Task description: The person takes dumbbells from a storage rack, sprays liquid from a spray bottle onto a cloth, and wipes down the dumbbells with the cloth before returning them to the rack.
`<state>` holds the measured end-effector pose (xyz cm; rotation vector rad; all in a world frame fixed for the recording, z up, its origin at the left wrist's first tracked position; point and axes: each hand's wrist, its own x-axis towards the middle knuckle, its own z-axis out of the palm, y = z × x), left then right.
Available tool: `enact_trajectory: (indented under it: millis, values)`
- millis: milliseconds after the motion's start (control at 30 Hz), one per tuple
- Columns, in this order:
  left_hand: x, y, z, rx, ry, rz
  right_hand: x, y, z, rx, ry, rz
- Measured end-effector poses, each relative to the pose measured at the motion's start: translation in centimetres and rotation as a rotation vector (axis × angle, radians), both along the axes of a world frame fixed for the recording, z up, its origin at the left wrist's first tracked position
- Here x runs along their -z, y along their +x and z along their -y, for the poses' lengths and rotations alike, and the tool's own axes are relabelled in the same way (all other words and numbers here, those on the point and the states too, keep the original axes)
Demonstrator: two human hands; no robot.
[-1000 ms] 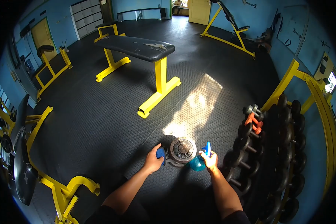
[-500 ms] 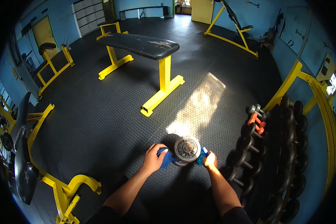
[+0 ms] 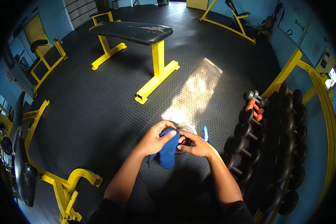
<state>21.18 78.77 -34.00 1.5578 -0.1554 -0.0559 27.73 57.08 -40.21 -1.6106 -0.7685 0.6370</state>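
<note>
A dark blue cloth point(image 3: 168, 151) hangs down from my left hand point(image 3: 155, 139), whose fingers and thumb pinch its upper part. My right hand point(image 3: 196, 145) is just right of the cloth, fingers curled toward it; whether it grips the cloth's edge is hard to see. Behind my hands a round metal weight plate point(image 3: 186, 128) rests on the black floor, partly covered by them. Beyond my right hand stands a bottle with a blue and white top point(image 3: 205, 133), its lower part hidden.
A padded bench point(image 3: 132, 33) on yellow legs stands ahead. Racks of dumbbells point(image 3: 246, 130) line the right side, with a yellow frame point(image 3: 283, 76) beside them. Another yellow machine point(image 3: 59, 183) is at the left. Sunlight falls on the floor mat point(image 3: 199, 84).
My right hand has let go of the bottle and moved left to the cloth. My left hand has lifted the cloth, which now hangs down. The view has tilted downward.
</note>
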Motion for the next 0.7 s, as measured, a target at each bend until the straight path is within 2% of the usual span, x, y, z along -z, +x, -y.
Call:
enact_trajectory:
  millis: [33, 100, 133, 167, 233, 300, 333, 367, 433, 467, 500, 567, 633, 700]
  values:
    - [-0.9, 0.4, 0.3, 0.004, 0.004, -0.002, -0.8, 0.4, 0.1, -0.013, -0.125, 0.068]
    - [-2.6, 1.5, 0.6, -0.003, -0.016, 0.153, -1.7, 0.8, -0.1, 0.188, -0.078, 0.215]
    - [-4.2, 2.2, 0.6, -0.007, -0.036, 0.141, -2.5, 1.1, -0.3, 0.275, -0.016, -0.037]
    - [-5.6, 2.7, 0.7, -0.065, -0.035, 0.151, -3.8, 1.2, 0.3, 0.391, -0.041, 0.138]
    - [-8.1, 3.1, 0.4, -0.012, -0.055, 0.127, -6.2, 0.5, 0.5, 0.745, 0.112, 0.185]
    - [-9.2, 4.0, 0.3, 0.039, -0.042, 0.236, -7.8, 1.3, 0.5, 0.866, 0.282, 0.394]
    - [-10.0, 4.7, 0.4, 0.06, -0.025, 0.37, -9.1, 2.4, 0.6, 0.906, 0.241, 0.925]
    - [-10.8, 5.3, 0.3, 0.041, 0.018, 0.432, -10.5, 2.2, 0.5, 0.975, 0.062, 1.088]
    - [-12.2, 6.6, -0.3, -0.002, 0.201, 0.642, -10.3, 4.0, 0.5, 1.081, 0.095, 1.301]
    - [-12.5, 7.0, -0.9, -0.044, 0.383, 0.707, -9.7, 4.4, 0.8, 1.024, 0.136, 1.273]
    - [-12.2, 6.8, -1.3, -0.045, 0.382, 0.711, -8.8, 4.8, 1.2, 0.895, 0.195, 1.276]
    - [-9.8, 5.6, -2.1, 0.024, 0.495, 0.577, -6.3, 3.3, 1.8, 0.714, -0.008, 1.362]
    - [-4.3, 4.2, -3.4, 0.095, 0.562, 0.384, -3.5, 1.6, 2.3, 0.449, -0.196, 1.009]
    - [2.1, 2.0, -4.1, 0.121, 0.663, 0.218, -3.0, 0.2, 1.5, 0.262, -0.378, 0.424]
